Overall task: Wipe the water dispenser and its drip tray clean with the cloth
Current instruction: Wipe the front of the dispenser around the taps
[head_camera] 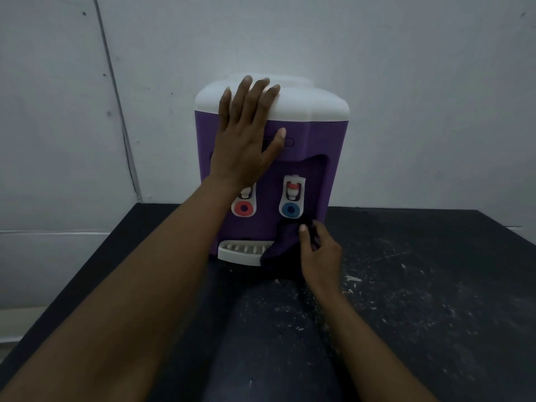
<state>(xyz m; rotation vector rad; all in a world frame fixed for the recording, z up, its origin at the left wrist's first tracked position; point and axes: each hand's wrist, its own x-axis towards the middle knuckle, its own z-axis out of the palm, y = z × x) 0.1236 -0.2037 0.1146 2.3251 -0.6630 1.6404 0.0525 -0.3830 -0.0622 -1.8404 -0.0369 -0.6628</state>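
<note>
A purple water dispenser (322, 146) with a white top stands on a black table, against the wall. My left hand (249, 134) lies flat with straight fingers on its upper front, fingertips reaching onto the white top. Two taps, one with a red button (244, 209) and one with a blue button (291, 210), sit on the front. At the base is the white drip tray (240, 252). My right hand (320, 250) grips a dark cloth (282, 250) bunched against the tray's right end and the lower front under the blue tap.
The black table (420, 285) is scuffed and carries pale specks and flakes to the right of the dispenser. A pale grey wall (406, 68) stands directly behind. The table's left edge (87, 262) runs diagonally, with floor beyond.
</note>
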